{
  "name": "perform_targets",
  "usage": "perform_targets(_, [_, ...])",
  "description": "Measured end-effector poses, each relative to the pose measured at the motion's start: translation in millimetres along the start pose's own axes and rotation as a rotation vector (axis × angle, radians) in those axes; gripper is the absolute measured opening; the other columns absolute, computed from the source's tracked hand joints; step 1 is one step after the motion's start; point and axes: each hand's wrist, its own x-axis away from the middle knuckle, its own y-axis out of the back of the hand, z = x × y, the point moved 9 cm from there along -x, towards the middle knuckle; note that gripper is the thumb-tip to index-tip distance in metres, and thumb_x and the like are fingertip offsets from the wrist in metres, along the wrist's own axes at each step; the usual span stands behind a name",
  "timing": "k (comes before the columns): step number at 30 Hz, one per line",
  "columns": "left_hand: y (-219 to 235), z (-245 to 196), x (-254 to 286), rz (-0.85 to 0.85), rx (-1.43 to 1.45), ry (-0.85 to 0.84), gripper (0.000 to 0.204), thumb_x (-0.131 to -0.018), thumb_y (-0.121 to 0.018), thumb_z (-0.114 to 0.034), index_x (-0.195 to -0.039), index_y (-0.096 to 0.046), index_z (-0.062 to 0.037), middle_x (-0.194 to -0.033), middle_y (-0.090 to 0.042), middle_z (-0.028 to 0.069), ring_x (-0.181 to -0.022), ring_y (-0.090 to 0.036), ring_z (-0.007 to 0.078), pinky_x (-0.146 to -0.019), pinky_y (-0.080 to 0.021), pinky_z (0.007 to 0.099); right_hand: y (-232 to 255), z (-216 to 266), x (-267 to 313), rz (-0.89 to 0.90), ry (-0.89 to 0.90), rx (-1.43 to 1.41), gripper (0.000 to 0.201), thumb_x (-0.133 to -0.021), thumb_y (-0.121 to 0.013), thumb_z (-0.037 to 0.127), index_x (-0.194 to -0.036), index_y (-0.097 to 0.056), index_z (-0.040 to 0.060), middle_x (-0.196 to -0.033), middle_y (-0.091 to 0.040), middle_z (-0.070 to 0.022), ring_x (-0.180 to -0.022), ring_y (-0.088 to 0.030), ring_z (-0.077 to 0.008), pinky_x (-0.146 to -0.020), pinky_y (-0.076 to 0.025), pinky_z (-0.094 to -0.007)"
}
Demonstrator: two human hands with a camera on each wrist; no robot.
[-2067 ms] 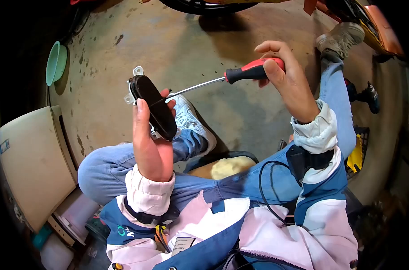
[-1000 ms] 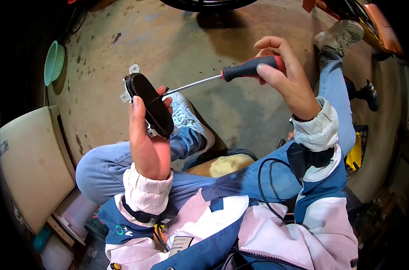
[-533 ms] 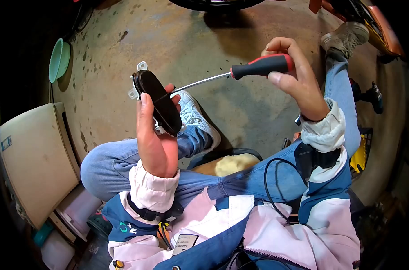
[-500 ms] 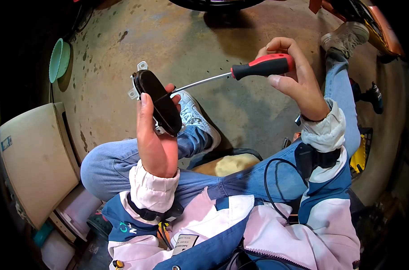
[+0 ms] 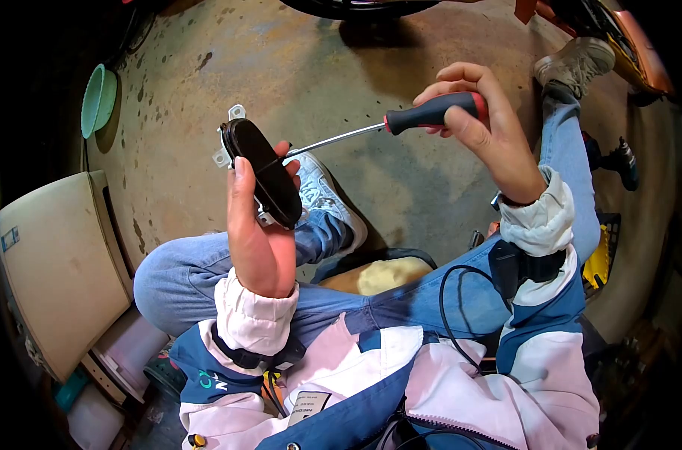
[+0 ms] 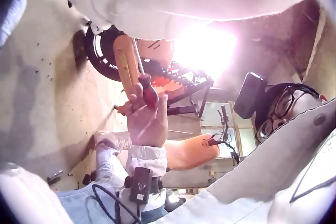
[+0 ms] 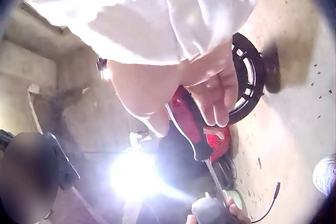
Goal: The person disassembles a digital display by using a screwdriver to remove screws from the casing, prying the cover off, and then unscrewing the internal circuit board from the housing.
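Note:
In the head view my left hand (image 5: 260, 255) grips a dark oval part (image 5: 264, 176) with pale mounting tabs along its edge, thumb on the near side and fingertips at the far side. My right hand (image 5: 498, 146) holds a screwdriver (image 5: 431, 112) by its red-and-black handle. Its shaft points left, with the tip at the part's right side beside my left fingertips. The right wrist view shows the screwdriver (image 7: 188, 124) leading down to the dark part (image 7: 207, 208), with a short cable (image 7: 274, 198) near it. In the left wrist view the oval part is hidden.
A beige padded box-like piece (image 5: 63, 274) stands at the left, below a green basin (image 5: 96, 101). A power drill (image 5: 618, 163) and a yellow-and-black case (image 5: 597, 259) lie at the right. A wheel (image 5: 356, 7) stands at the top.
The screwdriver handle has turned in my right fingers, the red strip shifting out of sight on top. My right fingers have changed position round it. The oval part keeps nearly the same place.

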Motion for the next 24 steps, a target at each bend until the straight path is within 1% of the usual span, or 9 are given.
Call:
perform_targets(3, [-1, -1, 1, -0.017, -0.013, -0.001, 0.047, -0.106, -0.051, -0.038, -0.141, -0.049, -0.0065, -0.13, -0.063, 0.0174, -0.112, -0.063, 0.0231, -0.099, -0.051, 0.0355, 4, -7, 1, -0.006, -0.233, -0.021, 0.047, -0.091, -0.067, 0.018, -0.131, -0.047, 0.0051, -0.107, -0.059, -0.0079, -0.101, -0.06, -0.0141, -0.092, -0.051, -0.0303])
perform_targets(5, [-4, -1, 1, -0.02, -0.043, -0.003, 0.047, -0.105, -0.052, -0.041, -0.14, -0.048, -0.0106, -0.126, -0.065, 0.0114, -0.105, -0.062, 0.0184, -0.084, -0.05, 0.0294, 5, -18, 4, 0.017, -0.312, -0.007, 0.048, -0.091, -0.068, 0.019, -0.132, -0.046, 0.0048, -0.108, -0.06, -0.0083, -0.104, -0.06, -0.0147, -0.093, -0.051, -0.0309])
perform_targets(7, [-2, -2, 1, -0.013, -0.024, -0.003, 0.047, -0.106, -0.052, -0.04, -0.141, -0.048, -0.0084, -0.128, -0.064, 0.0145, -0.108, -0.063, 0.021, -0.092, -0.051, 0.0324, 5, 4, 1, 0.001, 0.125, 0.139, 0.052, -0.099, -0.064, 0.04, -0.133, -0.046, 0.0046, -0.104, -0.061, -0.008, -0.093, -0.064, -0.0142, -0.084, -0.053, -0.0261])
perform_targets(9, [-1, -2, 1, -0.007, -0.006, -0.004, 0.047, -0.106, -0.051, -0.038, -0.141, -0.049, -0.0061, -0.13, -0.062, 0.0176, -0.112, -0.063, 0.0237, -0.099, -0.051, 0.0354, 1, 6, 0, -0.002, 0.146, 0.088, 0.053, -0.1, -0.064, 0.041, -0.133, -0.046, 0.0046, -0.103, -0.061, -0.0078, -0.091, -0.063, -0.0135, -0.083, -0.053, -0.0255])
perform_targets(11, [-2, 0, 1, -0.005, -0.025, 0.007, 0.048, -0.106, -0.051, -0.042, -0.141, -0.047, -0.0105, -0.127, -0.064, 0.0118, -0.105, -0.062, 0.0184, -0.084, -0.05, 0.0295, -1, 11, 1, -0.005, 0.167, 0.038, 0.053, -0.1, -0.063, 0.042, -0.133, -0.046, 0.0045, -0.103, -0.061, -0.0076, -0.09, -0.063, -0.0128, -0.082, -0.053, -0.0248])
perform_targets(13, [-2, -1, 1, -0.01, -0.031, 0.003, 0.048, -0.106, -0.051, -0.042, -0.142, -0.047, -0.0104, -0.127, -0.064, 0.0119, -0.105, -0.062, 0.0185, -0.084, -0.05, 0.0296, 3, -2, -1, -0.037, -0.083, 0.007, 0.048, -0.094, -0.066, 0.024, -0.132, -0.046, 0.0035, -0.109, -0.062, -0.0088, -0.1, -0.061, -0.0142, -0.091, -0.051, -0.0288])
perform_targets(17, [-3, -1, 1, -0.01, -0.035, -0.003, 0.048, -0.106, -0.051, -0.042, -0.142, -0.047, -0.0098, -0.127, -0.064, 0.012, -0.105, -0.062, 0.0187, -0.084, -0.05, 0.03, 6, -17, 4, 0.028, -0.323, -0.012, 0.05, -0.093, -0.067, 0.023, -0.132, -0.045, 0.0022, -0.119, -0.062, -0.0116, -0.107, -0.06, -0.0147, -0.095, -0.05, -0.029])
perform_targets(19, [-4, -1, 1, -0.021, -0.035, -0.006, 0.048, -0.106, -0.051, -0.042, -0.142, -0.047, -0.0097, -0.128, -0.064, 0.0121, -0.105, -0.062, 0.0187, -0.085, -0.05, 0.0302, 6, 0, 2, 0.039, 0.025, 0.11, 0.053, -0.098, -0.066, 0.039, -0.131, -0.046, 0.0021, -0.116, -0.063, -0.0115, -0.102, -0.062, -0.0139, -0.084, -0.054, -0.0254])
perform_targets(24, [-3, 0, 1, 0.001, -0.025, 0.008, 0.048, -0.106, -0.05, -0.042, -0.142, -0.047, -0.0096, -0.128, -0.064, 0.0123, -0.106, -0.062, 0.019, -0.087, -0.05, 0.0306, 0, 5, -1, -0.043, 0.119, -0.004, 0.052, -0.1, -0.062, 0.044, -0.13, -0.049, 0.0032, -0.104, -0.06, -0.0078, -0.097, -0.062, -0.0122, -0.074, -0.053, -0.0232])
